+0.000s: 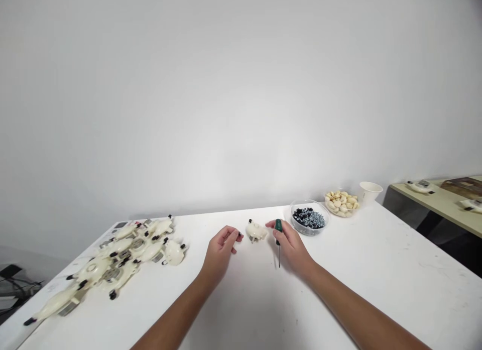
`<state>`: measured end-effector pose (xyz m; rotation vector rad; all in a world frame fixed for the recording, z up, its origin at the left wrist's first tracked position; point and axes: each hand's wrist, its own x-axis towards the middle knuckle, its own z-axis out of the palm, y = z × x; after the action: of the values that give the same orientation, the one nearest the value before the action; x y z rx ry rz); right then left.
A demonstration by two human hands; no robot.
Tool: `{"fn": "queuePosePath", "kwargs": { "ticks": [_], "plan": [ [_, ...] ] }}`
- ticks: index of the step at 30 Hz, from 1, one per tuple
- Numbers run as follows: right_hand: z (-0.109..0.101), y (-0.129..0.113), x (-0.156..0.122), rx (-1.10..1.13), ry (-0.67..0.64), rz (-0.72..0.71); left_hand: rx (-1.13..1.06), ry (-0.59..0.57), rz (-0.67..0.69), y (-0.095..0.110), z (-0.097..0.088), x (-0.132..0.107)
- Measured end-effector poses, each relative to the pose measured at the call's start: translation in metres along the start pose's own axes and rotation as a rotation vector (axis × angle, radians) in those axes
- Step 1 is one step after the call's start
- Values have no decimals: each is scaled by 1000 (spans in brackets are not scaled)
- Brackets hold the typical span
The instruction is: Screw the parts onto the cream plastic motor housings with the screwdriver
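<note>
Hands: two, both bare; forearms cut off by the lower edge.
Left hand (222, 245): grip nearly closed, thumb and finger pinching one tiny black piece (239, 234), too small to make out in detail.
Right hand (292, 244): grip closed around one screwdriver (278, 226) with a green handle, its thin shaft pointing down toward the viewer; the fingers partly cover the handle.
Cream toy (256, 231): one, lying on the white bench (384, 269) between the two hands, with a dark tip at its upper left; finer detail is blurred.
Toy heap (94, 269): roughly nine more cream toys with black ends at the left of the bench; they overlap, so the exact count cannot be told.
Clear bowls: two; one bowl (327, 221) carries black bits and silvery screws, too many to count, the other (328, 208) a pile of cream pieces, the lower ones hidden.
Cup (369, 192): one, white, behind the second bowl's right side; its inside is hard to see.
Side table (433, 202): one, at far right, with two cream toys and one brown board (463, 187), cut off by the frame.
Cables (26, 287): dark tangle at far left, number unclear.
</note>
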<state>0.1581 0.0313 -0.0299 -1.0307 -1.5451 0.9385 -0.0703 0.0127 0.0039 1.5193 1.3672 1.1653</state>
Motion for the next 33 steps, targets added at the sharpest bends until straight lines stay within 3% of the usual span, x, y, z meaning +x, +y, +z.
{"fn": "queuePosePath", "kwargs": {
  "ticks": [5,12,19,26,33],
  "plan": [
    [2,4,1,-18,-40,48,25,-99,-43,-4,10,-2],
    [1,-3,0,-109,-32,-40,86,-87,-46,-2,-1,-2],
    [-5,-8,-2,-138,-242,-82,82,-122,15,-7,0,1],
    [-8,-18,-3,-309,-188,-173,-17,-165,-172,-14,-3,6],
    [-15,-19,-2,-297,-462,-222,-141,-195,-201,-24,-2,6]
  ]
}}
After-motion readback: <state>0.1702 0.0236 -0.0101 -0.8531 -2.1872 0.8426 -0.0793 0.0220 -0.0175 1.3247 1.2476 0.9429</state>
